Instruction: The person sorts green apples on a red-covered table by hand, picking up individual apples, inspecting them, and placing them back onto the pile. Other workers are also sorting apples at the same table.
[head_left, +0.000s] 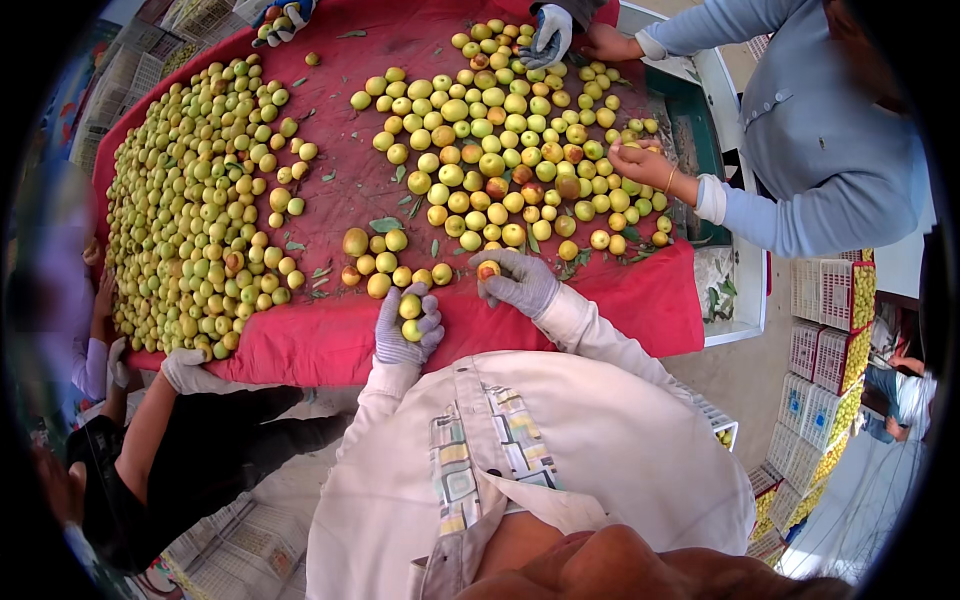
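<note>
My left hand, in a grey knit glove, is palm up near the table's front edge and cups two yellow-green fruits, likely jujubes. In my right hand, gloved the same way, a reddish-brown blotched fruit is pinched between thumb and fingers. A small cluster of fruits lies on the red cloth just beyond my left hand. Past my right hand spreads a wide single layer of yellow-green fruits, some with brown or red patches.
A dense heap of fruits covers the table's left end, where a co-worker's gloved hand touches its edge. Opposite, another gloved hand reaches in. At right, a bare hand is over the fruits. Stacked plastic crates stand beyond.
</note>
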